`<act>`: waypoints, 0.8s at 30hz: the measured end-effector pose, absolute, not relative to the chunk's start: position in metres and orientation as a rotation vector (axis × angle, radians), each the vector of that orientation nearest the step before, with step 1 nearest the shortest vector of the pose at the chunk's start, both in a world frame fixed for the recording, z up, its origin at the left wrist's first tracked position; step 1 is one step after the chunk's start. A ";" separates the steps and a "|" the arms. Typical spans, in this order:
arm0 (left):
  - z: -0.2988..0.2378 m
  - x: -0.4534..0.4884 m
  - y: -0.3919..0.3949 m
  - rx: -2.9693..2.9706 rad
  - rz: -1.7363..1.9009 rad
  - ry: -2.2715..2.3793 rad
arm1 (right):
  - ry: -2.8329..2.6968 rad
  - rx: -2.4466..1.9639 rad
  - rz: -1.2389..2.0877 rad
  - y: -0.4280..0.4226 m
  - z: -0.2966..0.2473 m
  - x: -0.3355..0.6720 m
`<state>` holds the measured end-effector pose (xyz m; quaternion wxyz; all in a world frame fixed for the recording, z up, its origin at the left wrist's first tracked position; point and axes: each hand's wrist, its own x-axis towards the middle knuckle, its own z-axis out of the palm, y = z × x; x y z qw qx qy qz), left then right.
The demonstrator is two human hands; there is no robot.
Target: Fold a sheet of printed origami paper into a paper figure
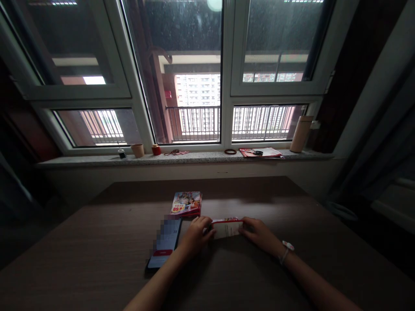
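Between my two hands is a folded paper leaflet (226, 230) with a red edge along its top and a pale side towards me. My left hand (197, 235) grips its left end, fingers curled around the edge. The right end is pinched by my right hand (261, 235), which has a bracelet at the wrist. Just beyond my left hand lies a stack of colourful printed leaflets (186, 202) marked 89.9. A phone (167, 242) with a lit, partly blurred screen lies left of my left hand.
The brown table (81, 255) stands below a stone windowsill (201, 157). On the sill are a small dark bottle (121, 153), a tan cup (138, 150), a red jar (156, 150), a dark ring (230, 151), papers (270, 152) with scissors (258, 152), and a beige flask (301, 134).
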<state>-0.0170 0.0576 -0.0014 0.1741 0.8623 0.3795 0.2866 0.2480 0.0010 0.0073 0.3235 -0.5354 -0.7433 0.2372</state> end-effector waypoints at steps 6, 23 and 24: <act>-0.010 -0.011 0.056 2.437 0.842 1.094 | -1.821 -1.388 0.613 -0.001 0.001 0.235; -0.002 -0.009 0.047 2.599 0.679 1.154 | -2.132 -1.553 0.006 -0.008 -0.002 0.231; -0.002 -0.009 0.047 2.600 0.673 1.153 | -2.133 -1.555 -0.002 -0.008 -0.001 0.231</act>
